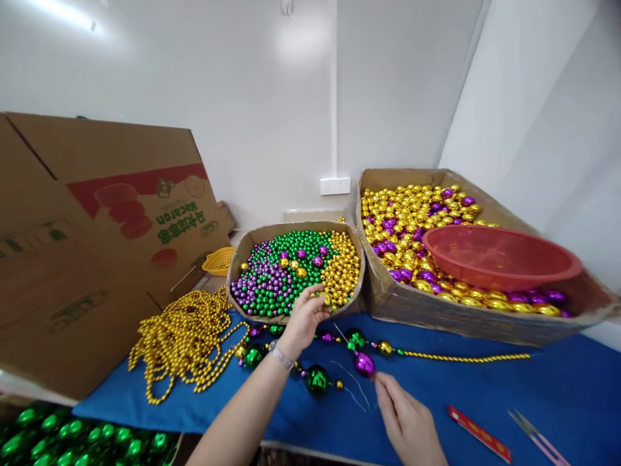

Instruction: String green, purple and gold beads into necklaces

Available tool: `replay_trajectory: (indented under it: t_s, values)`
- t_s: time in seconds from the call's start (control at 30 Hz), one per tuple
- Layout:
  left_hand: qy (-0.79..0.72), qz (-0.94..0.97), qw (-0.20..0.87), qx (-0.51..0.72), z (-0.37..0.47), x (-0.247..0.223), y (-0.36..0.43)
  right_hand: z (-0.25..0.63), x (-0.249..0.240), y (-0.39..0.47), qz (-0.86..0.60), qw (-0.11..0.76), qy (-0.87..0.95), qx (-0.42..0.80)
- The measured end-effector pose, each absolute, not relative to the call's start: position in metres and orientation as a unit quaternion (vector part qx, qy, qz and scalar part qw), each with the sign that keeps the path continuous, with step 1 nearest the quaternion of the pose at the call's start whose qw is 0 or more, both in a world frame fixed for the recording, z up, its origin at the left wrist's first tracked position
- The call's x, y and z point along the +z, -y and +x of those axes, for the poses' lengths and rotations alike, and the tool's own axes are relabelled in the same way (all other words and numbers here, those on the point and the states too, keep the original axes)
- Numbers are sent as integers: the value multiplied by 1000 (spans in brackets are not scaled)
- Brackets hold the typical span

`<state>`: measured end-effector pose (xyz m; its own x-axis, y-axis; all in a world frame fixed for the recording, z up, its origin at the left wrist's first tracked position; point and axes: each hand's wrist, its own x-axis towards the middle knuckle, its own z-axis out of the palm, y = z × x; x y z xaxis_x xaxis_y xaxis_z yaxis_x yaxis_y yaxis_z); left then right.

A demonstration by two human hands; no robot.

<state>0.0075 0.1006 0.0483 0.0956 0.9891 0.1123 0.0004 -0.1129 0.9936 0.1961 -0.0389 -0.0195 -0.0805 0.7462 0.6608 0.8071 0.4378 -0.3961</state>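
My left hand (pixel 308 317) is at the near right edge of the round box of small beads (pixel 272 278), its fingers pinched near a gold bead (pixel 326 299). Over the blue cloth, my right hand (pixel 407 417) pinches the lower end of a large purple bead (pixel 363 364). Small green beads and a thin needle (pixel 341 332) extend up and left from that bead. A pale thread (pixel 356 382) curls on the cloth beside it. Behind lies a strand with big green beads (pixel 317 380) and a gold twisted section (pixel 466 357).
Gold bead strings (pixel 184 343) lie at left beside a large cardboard box (pixel 107 246). At right, a big box (pixel 412 304) of gold and purple beads holds a red basin (pixel 499 259). A red packet (pixel 479 433) and tweezers (pixel 538 437) lie at the front right.
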Motion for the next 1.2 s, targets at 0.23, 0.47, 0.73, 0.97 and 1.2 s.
replay_trajectory:
  t_s: [0.23, 0.47, 0.73, 0.97, 1.2]
  values:
    - [-303, 216, 730, 573, 9, 36, -57, 193, -21, 41, -515, 426, 743, -30]
    - [-295, 220, 725, 582, 12, 41, -49, 195, -21, 42, -522, 414, 746, -20]
    - [-311, 281, 688, 592, 21, 39, -37, 192, -26, 42, -551, 394, 735, 7]
    - [-359, 373, 613, 597, 27, 33, -24, 189, -27, 41, -527, 425, 730, 90]
    - [-377, 411, 600, 574, 25, 32, -21, 190, -27, 39, -545, 470, 624, 302]
